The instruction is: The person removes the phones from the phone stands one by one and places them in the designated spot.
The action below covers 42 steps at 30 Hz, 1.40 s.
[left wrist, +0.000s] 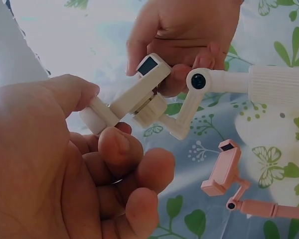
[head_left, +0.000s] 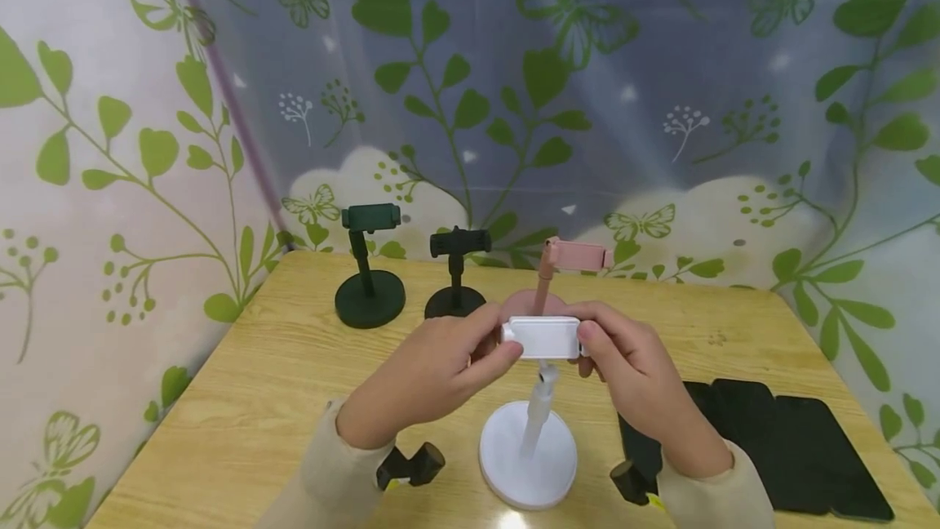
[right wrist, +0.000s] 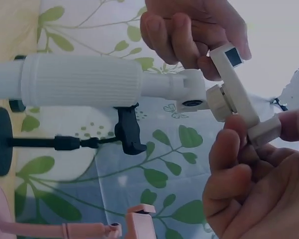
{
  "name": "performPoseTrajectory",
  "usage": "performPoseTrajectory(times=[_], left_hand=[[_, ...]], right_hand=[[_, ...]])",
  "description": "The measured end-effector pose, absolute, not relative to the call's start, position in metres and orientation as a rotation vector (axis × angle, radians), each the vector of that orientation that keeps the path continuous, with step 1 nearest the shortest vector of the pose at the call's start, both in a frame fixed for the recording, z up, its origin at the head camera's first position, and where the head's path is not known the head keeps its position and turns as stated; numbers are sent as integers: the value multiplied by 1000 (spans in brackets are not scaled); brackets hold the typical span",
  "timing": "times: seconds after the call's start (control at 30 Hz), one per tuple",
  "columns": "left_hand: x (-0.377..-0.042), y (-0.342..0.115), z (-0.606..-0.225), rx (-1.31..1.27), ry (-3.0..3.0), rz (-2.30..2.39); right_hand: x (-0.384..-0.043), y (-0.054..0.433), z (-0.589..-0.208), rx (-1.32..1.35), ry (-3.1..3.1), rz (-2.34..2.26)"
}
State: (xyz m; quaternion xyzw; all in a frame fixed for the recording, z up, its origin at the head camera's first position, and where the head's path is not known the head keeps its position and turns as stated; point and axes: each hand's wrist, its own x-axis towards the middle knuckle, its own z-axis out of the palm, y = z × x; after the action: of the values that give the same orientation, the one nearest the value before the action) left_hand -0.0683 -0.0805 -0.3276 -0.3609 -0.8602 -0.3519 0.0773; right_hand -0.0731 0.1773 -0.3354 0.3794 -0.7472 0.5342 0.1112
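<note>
A white phone stand [head_left: 529,464] stands upright on the table, its round base below both hands. My left hand [head_left: 438,370] pinches the left end of its phone clamp [head_left: 545,338] between thumb and fingers. On the opposite end, my right hand [head_left: 637,370] grips the clamp the same way, thumb in front. The clamp's back joins a jointed neck [left wrist: 189,104], seen from the side in the left wrist view. Dark pads line the inner faces of the clamp's ends. In the right wrist view the ribbed white pole [right wrist: 84,79] leads to that joint.
Behind stand a dark green phone stand [head_left: 370,298], a black phone stand [head_left: 457,268] and a pink phone stand [head_left: 580,255]. Several black flat phone- or tablet-like slabs [head_left: 815,455] lie at the right of the wooden table [head_left: 242,398]. A leaf-patterned curtain [head_left: 470,88] hangs behind the table.
</note>
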Motion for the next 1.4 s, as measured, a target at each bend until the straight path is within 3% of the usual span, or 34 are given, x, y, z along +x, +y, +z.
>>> performPoseTrajectory(times=[1.1, 1.4], left_hand=[[-68, -78, -330, -1010, -2560, -1101], [-77, -76, -333, -1036, -2470, -1359]], right_hand=[[-86, 180, -346, 1253, -2213, 1898], [-82, 177, -344, 1171, -2099, 1898]])
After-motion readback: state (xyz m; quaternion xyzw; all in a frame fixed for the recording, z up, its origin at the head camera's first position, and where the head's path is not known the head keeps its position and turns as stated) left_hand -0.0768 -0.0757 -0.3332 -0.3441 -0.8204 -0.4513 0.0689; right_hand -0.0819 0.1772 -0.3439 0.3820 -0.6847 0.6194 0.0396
